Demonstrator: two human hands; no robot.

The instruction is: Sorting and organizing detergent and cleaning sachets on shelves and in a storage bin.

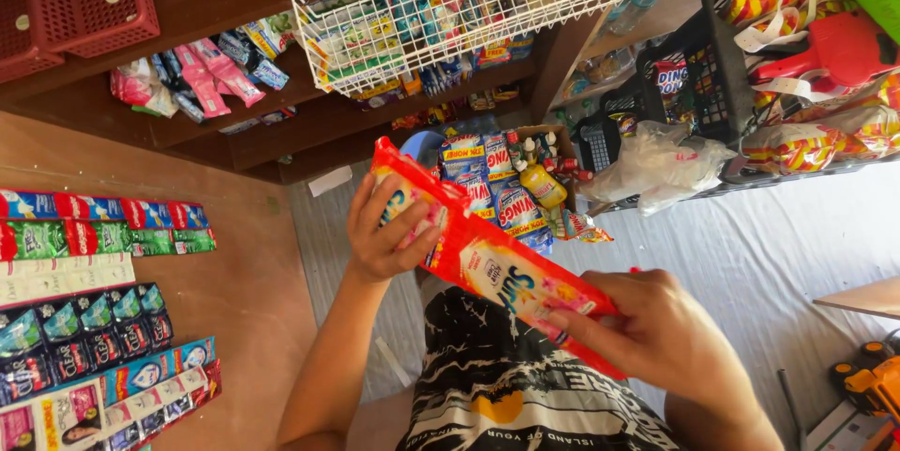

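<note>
A: What do your hands have?

B: Your right hand (661, 334) pinches the lower end of a strip of orange-red sachets (487, 268), and your left hand (384, 231) is wrapped around its upper end. Both are clamped on it, so the strip runs slantwise between them, in the air in front of your chest.

A: And just past it?

B: A cardboard box (539, 137) of blue packets (497, 193) and a small yellow bottle (542, 184) sits just beyond the strip. Beside it, to the right, a crumpled clear plastic bag (661, 165) lies against a black crate (712, 85).

A: Farther off?

B: A white wire basket (450, 20) juts from the wooden shelves (281, 118). Hanging sachet strips (94, 320) cover the brown wall on your left.
</note>
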